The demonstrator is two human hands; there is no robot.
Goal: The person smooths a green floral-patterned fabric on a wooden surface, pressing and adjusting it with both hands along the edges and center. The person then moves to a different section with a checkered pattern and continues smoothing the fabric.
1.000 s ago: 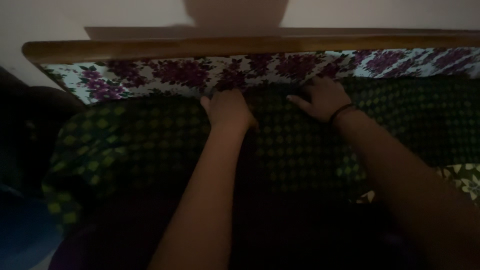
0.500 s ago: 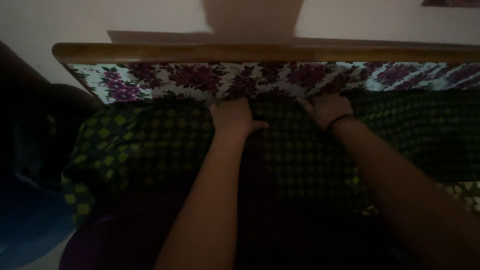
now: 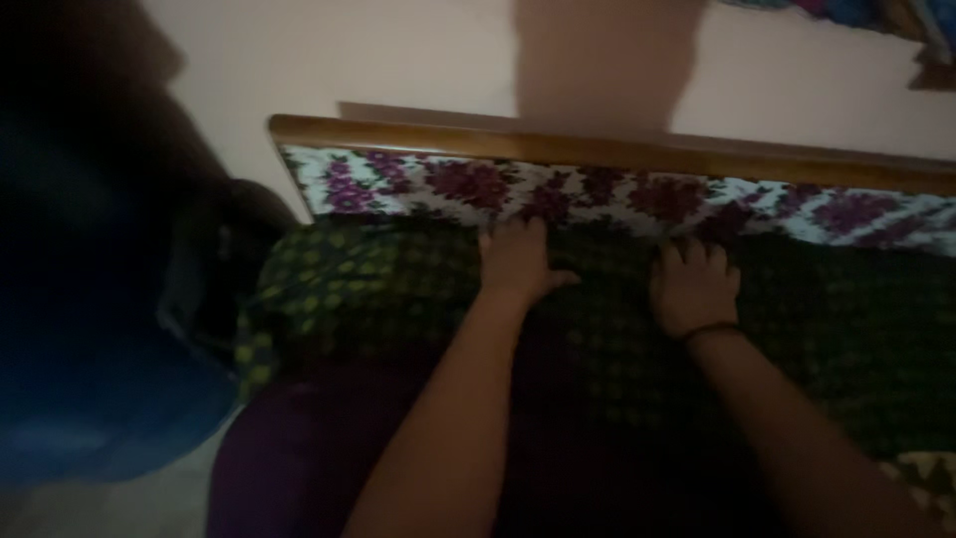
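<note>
Since half a second ago, view has swung left; bed edge now runs tilted from upper left to right, hands sit more centre-right. Left hand (image 3: 518,261) lies flat, thumb spread, pressing the green checked cloth (image 3: 378,289). Right hand (image 3: 694,289), black band on the wrist, has fingers curled down on the same cloth at its top edge; can't tell if it's pinching or just pressing. Cloth is mid-frame, spread over the flowered sheet (image 3: 597,189), just below the wooden rail (image 3: 597,147). I'd judge this as smoothing or tucking the top edge; next move needs both hands pushing toward the rail. Cloth's long axis runs left-right along the rail, top edge pointing at the wall (image 3: 398,60).
</note>
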